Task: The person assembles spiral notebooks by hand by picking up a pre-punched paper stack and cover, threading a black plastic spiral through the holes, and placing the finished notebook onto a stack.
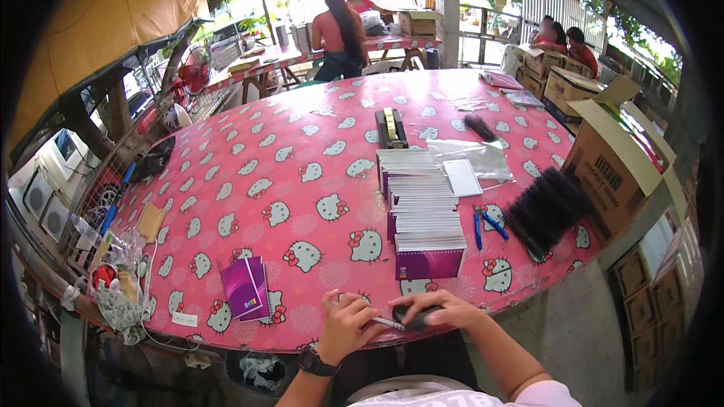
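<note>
At the table's near edge my left hand (348, 329), with a black watch on its wrist, has its fingers closed on one end of a thin, white-edged piece (388, 322). My right hand (450, 309) is curled around a dark, rounded thing (415, 317) at the other end of that piece; its kind is too unclear to name. Just beyond the hands stands a long row of small notepads with purple covers (430, 264), their white page edges up. Blue-handled cutting pliers (489, 227) lie right of the row, beside a pile of black spiral binding coils (548, 215).
Two purple spiral notebooks (245, 288) lie at left on the pink patterned table (302, 203). Beyond the row are a tape dispenser (391, 129), a clear plastic sheet (490, 156) and a white pad (461, 178). An open cardboard box (615, 173) stands right; other people sit or stand farther back.
</note>
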Action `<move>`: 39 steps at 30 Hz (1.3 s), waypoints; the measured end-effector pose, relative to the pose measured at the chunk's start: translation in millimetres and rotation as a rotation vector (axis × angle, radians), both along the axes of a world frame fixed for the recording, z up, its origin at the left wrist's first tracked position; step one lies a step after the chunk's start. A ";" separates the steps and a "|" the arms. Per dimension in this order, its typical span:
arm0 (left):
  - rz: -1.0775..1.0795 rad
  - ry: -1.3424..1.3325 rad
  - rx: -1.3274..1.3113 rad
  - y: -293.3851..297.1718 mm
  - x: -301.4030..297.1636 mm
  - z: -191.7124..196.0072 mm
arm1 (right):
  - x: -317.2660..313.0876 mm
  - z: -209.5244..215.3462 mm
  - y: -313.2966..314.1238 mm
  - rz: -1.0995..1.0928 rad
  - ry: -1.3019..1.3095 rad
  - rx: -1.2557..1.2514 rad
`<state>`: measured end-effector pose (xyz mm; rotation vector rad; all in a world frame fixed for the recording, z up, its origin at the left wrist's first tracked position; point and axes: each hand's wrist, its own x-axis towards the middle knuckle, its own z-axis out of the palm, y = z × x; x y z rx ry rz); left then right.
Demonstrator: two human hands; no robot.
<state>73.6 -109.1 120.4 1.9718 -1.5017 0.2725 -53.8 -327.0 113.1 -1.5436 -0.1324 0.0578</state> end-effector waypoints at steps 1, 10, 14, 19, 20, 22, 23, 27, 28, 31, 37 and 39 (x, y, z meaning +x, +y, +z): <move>0.001 0.007 -0.004 -1.5 1.5 1.6 | 3.8 -5.8 2.5 -0.056 0.080 -0.212; 0.006 0.045 -0.019 1.5 4.2 -0.6 | 16.6 14.0 11.5 -0.182 -0.003 -0.304; 0.037 0.174 -0.039 2.0 5.4 -4.1 | 12.9 23.0 16.8 -0.052 0.046 -0.032; 0.150 0.538 -0.397 4.9 9.0 -8.5 | 15.7 13.3 12.9 -0.087 -0.010 0.081; 0.038 0.834 -0.461 5.7 13.3 -23.4 | 15.0 13.0 18.2 -0.014 -0.073 0.276; -0.098 1.146 -0.486 7.9 13.3 -52.6 | 14.0 18.3 22.0 -0.090 0.009 0.005; -0.116 1.148 -0.452 7.8 18.2 -62.4 | 17.0 14.9 20.6 -0.163 0.037 -0.156; -0.180 1.148 -0.375 1.0 18.7 -59.4 | 18.8 18.1 20.5 -0.117 -0.115 0.421; -0.170 1.152 -0.338 -1.0 17.6 -59.5 | 18.3 22.9 15.0 -0.078 -0.043 0.188; -0.165 1.167 -0.311 2.3 17.2 -54.2 | 27.6 19.7 18.9 -0.188 0.084 -0.183; -0.160 1.089 -0.284 3.9 19.1 -50.4 | 34.2 24.7 29.3 -0.316 0.097 -0.450; -0.159 1.074 -0.278 3.1 19.6 -49.9 | 32.2 22.4 30.8 -0.199 -0.002 0.092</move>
